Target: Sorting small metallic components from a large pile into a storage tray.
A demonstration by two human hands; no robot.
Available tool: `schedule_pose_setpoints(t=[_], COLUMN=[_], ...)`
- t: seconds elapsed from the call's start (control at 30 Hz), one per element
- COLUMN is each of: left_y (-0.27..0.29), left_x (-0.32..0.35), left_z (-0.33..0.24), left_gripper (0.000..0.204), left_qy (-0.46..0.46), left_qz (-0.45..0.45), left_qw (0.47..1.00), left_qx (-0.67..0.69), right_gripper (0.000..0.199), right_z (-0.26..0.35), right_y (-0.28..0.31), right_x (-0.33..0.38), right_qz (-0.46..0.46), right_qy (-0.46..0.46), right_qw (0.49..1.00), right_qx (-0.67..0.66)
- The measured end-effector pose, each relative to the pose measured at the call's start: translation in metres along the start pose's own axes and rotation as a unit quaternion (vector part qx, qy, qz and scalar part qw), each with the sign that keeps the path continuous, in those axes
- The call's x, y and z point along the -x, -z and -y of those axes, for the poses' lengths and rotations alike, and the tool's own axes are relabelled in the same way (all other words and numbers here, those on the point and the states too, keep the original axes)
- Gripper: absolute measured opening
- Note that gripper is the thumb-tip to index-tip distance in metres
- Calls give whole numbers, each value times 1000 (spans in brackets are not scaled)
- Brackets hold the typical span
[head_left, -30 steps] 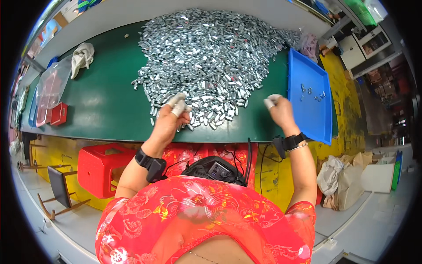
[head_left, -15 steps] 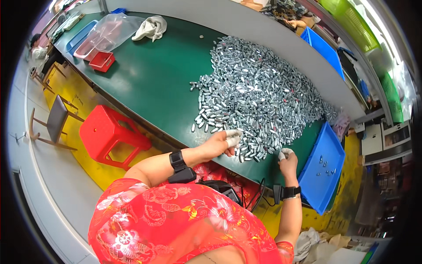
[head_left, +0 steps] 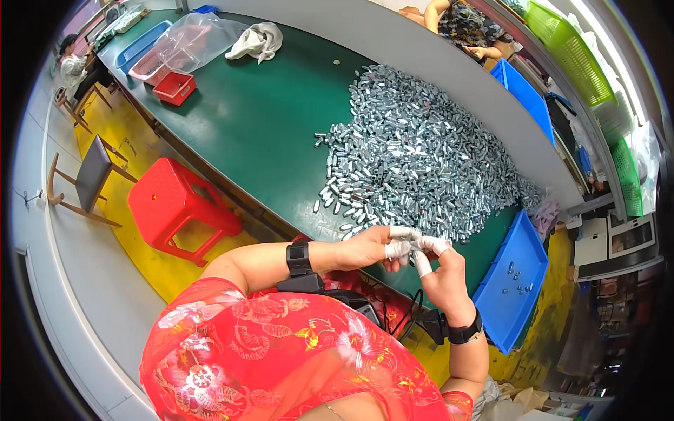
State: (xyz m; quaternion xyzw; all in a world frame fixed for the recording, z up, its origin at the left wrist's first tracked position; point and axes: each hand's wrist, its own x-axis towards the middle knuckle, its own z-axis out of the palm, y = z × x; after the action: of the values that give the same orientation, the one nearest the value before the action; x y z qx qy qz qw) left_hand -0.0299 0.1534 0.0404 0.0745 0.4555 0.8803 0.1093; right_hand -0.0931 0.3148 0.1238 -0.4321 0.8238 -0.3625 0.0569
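Note:
A large heap of small, shiny silver metal pieces (head_left: 421, 154) is spread over the green tabletop. My left hand (head_left: 372, 249) and my right hand (head_left: 446, 277) meet fingertip to fingertip at the heap's near edge, with white coverings on several fingers. Both are closed in a pinch. Between the tips there is a glint of a small metal piece (head_left: 414, 255), mostly hidden by the fingers. To the right of my right hand, a blue tray (head_left: 484, 309) lies tilted, with several of the same pieces (head_left: 518, 281) in it.
On the left of the green table (head_left: 260, 133) are a red basket (head_left: 174, 89), a clear plastic bag (head_left: 196, 45) and a white cloth (head_left: 258, 42). A red stool (head_left: 165, 210) and a chair (head_left: 95, 175) stand left. Another person (head_left: 470, 28) is behind the partition (head_left: 337, 31).
My right hand has risen leftward from the table edge to meet my left hand. The left hand has moved right and slightly down, away from the heap. The view has shifted slightly.

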Motion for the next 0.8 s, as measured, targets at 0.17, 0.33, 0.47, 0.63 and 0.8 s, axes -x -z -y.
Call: schedule_pose_setpoints(t=[0.17,0.33,0.47,0.63,0.8], left_y=[-8,-8,-13,-14,-16], left_x=[3,1,-1,-11,-14], left_z=[-3,1,1,-10,-16], left_gripper=[40,50,49,44,40], left_qy=[-56,-85,-158,-210,-53], left_qz=[-23,-14,-8,33,2], left_qw=[998,995,975,951,988], left_qx=[-19,-50,-158,-226,-147], right_gripper=[11,9,10,10,9], right_z=[1,-2,-14,-10,-20], right_y=[-2,-2,-6,-1,3], right_x=[2,8,18,12,21], right_qz=[13,-11,-27,36,-7], right_qy=[-54,-122,-155,-213,-151], right_qw=[996,984,950,880,911], right_qx=[-66,-126,-271,-422,-383])
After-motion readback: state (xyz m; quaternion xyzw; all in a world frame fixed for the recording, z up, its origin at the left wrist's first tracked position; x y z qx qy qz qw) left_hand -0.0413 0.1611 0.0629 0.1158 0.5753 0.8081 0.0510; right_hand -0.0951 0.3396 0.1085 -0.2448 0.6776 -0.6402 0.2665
